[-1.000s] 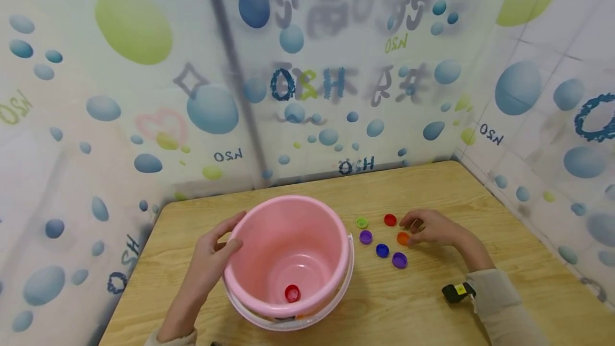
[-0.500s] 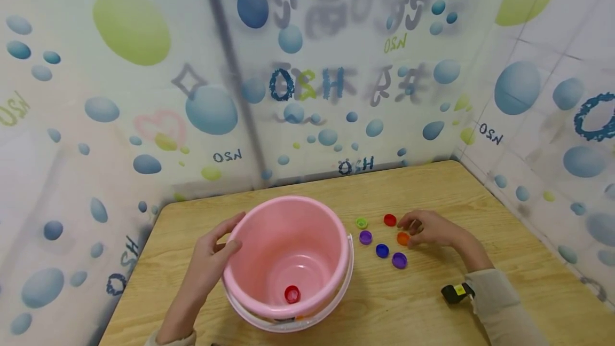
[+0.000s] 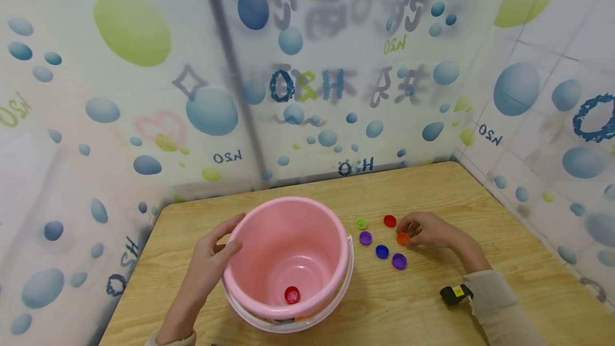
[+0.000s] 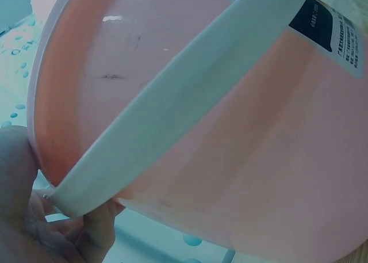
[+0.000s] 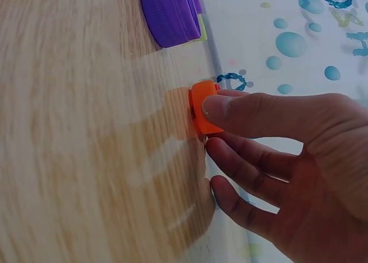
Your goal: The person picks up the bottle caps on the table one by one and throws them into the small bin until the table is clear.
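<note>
A pink bucket [image 3: 288, 260] stands on the table, tilted toward the camera, with a red cap [image 3: 292, 295] on its floor. My left hand [image 3: 211, 260] grips the bucket's left rim; in the left wrist view the fingers of this hand [image 4: 34, 217] curl at the rim beside the pale handle [image 4: 172, 96]. At the right, my right hand [image 3: 430, 231] pinches an orange cap [image 3: 402, 238]. In the right wrist view the thumb of that hand [image 5: 287, 153] presses on the orange cap [image 5: 204, 107], which is at the tabletop.
Left of the right hand lie a red cap [image 3: 390, 220], a green cap [image 3: 361, 223], a blue cap [image 3: 381, 251] and purple caps [image 3: 399, 261]. A black object with a yellow label [image 3: 455, 294] is beside the right sleeve. Patterned sheets stand behind the wooden table [image 3: 384, 308].
The right hand's fingers have drawn in closer around the orange cap. The left hand and the bucket have stayed in place.
</note>
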### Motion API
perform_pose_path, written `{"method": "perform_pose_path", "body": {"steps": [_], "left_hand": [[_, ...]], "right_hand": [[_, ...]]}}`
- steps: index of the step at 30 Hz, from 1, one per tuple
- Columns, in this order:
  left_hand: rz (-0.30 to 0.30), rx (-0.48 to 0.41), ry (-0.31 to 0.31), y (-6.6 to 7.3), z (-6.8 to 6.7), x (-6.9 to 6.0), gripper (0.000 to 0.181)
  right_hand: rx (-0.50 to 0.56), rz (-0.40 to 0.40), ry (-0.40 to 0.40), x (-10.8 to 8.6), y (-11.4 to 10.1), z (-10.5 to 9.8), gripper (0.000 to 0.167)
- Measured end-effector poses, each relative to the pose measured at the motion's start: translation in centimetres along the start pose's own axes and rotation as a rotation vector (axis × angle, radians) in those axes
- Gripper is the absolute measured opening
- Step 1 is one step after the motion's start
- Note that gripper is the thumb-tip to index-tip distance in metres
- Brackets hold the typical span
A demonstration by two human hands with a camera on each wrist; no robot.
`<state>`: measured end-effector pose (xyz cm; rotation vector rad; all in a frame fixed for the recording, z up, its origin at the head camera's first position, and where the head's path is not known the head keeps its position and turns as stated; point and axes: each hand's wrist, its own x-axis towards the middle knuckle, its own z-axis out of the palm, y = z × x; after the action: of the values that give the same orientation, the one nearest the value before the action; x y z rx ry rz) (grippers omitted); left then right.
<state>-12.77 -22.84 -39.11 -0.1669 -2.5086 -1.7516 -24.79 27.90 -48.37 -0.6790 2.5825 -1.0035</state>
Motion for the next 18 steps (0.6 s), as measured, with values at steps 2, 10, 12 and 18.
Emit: {"method": "perform_pose_path", "body": {"steps": [2, 10, 12, 18], "left_hand": [[-0.001, -0.002, 0.002, -0.06, 0.01, -0.03, 0.049], [-0.026, -0.001, 0.000, -0.01, 0.02, -0.05, 0.050], [-0.027, 0.004, 0.000, -0.04, 0.01, -0.04, 0.050], [-0.024, 0.014, 0.004, -0.08, 0.00, -0.02, 0.049]], "right_hand": [[0.003, -0.002, -0.001, -0.01, 0.02, 0.04, 0.030], [-0.009, -0.010, 0.002, -0.09, 0.08, 0.01, 0.030], [-0.011, -0.002, 0.003, -0.10, 0.02, 0.00, 0.030], [-0.007, 0.013, 0.004, -0.11, -0.22, 0.04, 0.030]]}}
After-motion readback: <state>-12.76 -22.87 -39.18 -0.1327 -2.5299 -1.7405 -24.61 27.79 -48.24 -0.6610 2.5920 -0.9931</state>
